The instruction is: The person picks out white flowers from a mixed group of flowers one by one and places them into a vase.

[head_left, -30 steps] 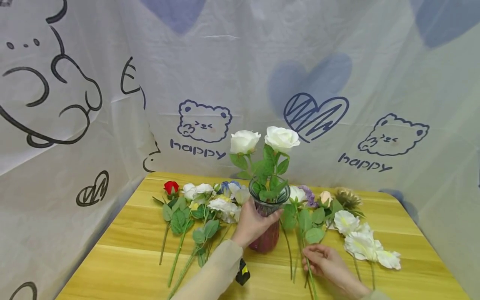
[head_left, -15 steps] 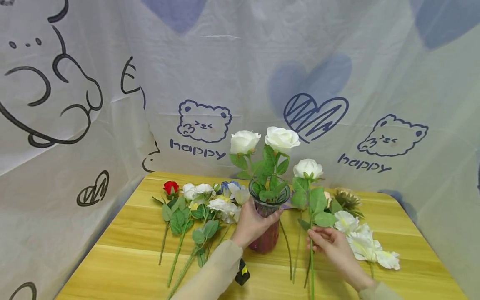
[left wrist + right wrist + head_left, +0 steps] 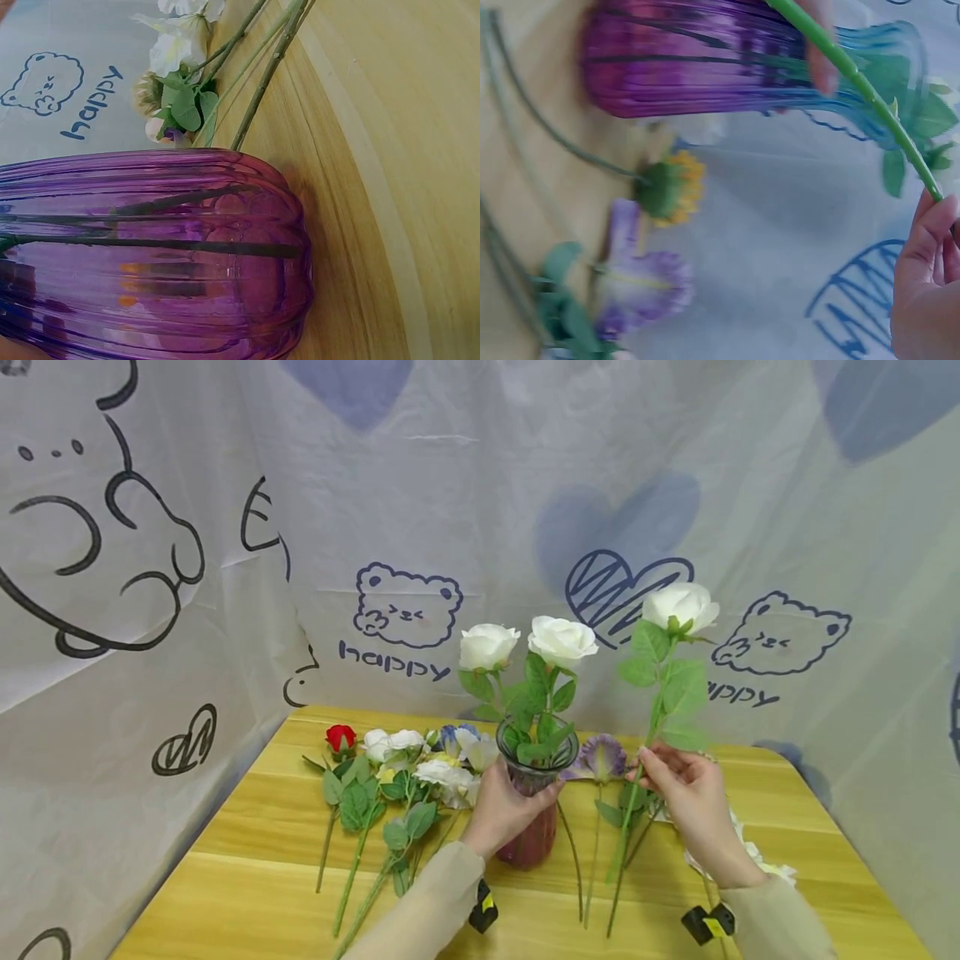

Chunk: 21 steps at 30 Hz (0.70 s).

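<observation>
Left hand (image 3: 502,807) grips ribbed glass vase (image 3: 532,845), two white roses (image 3: 562,642) inside. Right hand (image 3: 690,789), vase's three o'clock, pinches third white rose (image 3: 678,608) by its stem (image 3: 625,835), tilted just past twelve. Risks: narrow pinch could let the top-heavy rose swivel; slack left grip, vase tips.

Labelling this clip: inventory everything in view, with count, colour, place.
Table: 1, yellow, foreground
Backdrop: 1, whitish, behind table
Vase: 1, magenta to blue-green, mid-table
Vased roses: 2, white, in vase
Held rose: 1, white, right of vase
Red rose: 1, red, table left
Left blooms: several, white/yellow/blue, left of vase
Purple flower: 1, purple, right of vase
Sunflower: 1, yellow, beside purple flower
Right blooms: count unclear, white/peach/brownish, table right
Wrist devices: 2, black, wrists
Sleeves: 2, beige, arms
Left grip: 1, bare, around vase
Right grip: 1, bare, pinching held rose
</observation>
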### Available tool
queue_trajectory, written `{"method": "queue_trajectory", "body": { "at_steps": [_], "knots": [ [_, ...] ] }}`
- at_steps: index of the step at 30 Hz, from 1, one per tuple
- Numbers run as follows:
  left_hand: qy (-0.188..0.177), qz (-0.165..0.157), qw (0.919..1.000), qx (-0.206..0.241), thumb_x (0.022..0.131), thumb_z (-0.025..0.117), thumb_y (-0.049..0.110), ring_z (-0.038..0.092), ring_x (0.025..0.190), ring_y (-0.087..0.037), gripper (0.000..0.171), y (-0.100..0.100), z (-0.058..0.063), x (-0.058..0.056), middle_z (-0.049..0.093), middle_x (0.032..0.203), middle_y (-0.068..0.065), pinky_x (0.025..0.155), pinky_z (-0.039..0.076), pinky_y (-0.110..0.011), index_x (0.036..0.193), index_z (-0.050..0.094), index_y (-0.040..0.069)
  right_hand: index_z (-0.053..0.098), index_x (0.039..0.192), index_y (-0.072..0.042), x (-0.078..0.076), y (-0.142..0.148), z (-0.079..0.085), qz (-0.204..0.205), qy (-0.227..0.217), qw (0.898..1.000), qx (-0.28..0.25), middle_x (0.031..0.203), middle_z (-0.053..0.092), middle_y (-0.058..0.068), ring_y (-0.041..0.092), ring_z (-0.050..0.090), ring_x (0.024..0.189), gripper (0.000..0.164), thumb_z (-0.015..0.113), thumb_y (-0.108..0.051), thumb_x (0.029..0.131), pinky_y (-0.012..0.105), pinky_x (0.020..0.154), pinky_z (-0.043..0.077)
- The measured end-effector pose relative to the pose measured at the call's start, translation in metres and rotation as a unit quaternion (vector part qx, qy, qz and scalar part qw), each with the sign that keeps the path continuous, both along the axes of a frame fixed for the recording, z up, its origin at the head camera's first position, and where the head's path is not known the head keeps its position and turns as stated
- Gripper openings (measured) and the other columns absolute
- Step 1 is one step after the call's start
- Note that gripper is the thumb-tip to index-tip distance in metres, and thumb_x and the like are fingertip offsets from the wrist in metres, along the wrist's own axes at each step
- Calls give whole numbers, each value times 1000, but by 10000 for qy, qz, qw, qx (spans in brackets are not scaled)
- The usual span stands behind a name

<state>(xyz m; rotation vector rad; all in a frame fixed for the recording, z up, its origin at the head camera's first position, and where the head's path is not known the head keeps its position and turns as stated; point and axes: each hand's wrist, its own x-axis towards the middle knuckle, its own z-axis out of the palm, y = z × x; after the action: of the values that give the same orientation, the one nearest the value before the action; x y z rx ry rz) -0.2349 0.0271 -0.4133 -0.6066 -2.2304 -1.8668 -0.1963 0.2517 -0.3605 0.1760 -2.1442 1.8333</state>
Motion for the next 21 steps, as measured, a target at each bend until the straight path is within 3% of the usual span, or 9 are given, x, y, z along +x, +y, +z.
{"method": "queue_trajectory", "body": {
  "at_steps": [4, 8, 16, 21],
  "knots": [
    [51, 32, 10000, -38, 77, 77, 20, 60, 104, -21, 61, 3, -15, -12, 61, 115, -7, 91, 50, -36, 130, 47, 9, 57, 104, 9, -5, -8, 19, -154, 551, 9981, -233, 87, 66, 1, 10, 65, 74, 30, 59, -19, 94, 19, 67, 55],
    [81, 3, 10000, -26, 77, 77, 28, 59, 105, -16, 65, 5, -31, -24, 60, 117, 0, 92, 50, -34, 132, 45, 18, 57, 100, 9, -10, -18, 35, -249, 1054, 9907, -819, 87, 63, 7, 15, 64, 75, 25, 59, -14, 93, 20, 69, 56],
    [37, -20, 10000, -12, 75, 78, 34, 60, 104, -11, 65, 6, -35, -24, 60, 115, 6, 90, 50, -30, 130, 46, 20, 56, 97, 14, -15, -32, 56, -358, 2149, 9577, -1881, 87, 62, 14, 19, 64, 74, 21, 58, -6, 92, 21, 69, 56],
    [-23, -42, 10000, 36, 76, 77, 31, 60, 102, -12, 63, 5, -29, -21, 61, 114, 4, 89, 51, -30, 130, 47, 19, 56, 97, 14, -17, -37, 66, -335, 2622, 9338, -2412, 87, 60, 17, 22, 63, 75, 20, 59, -5, 91, 22, 69, 56]
  ]
}}
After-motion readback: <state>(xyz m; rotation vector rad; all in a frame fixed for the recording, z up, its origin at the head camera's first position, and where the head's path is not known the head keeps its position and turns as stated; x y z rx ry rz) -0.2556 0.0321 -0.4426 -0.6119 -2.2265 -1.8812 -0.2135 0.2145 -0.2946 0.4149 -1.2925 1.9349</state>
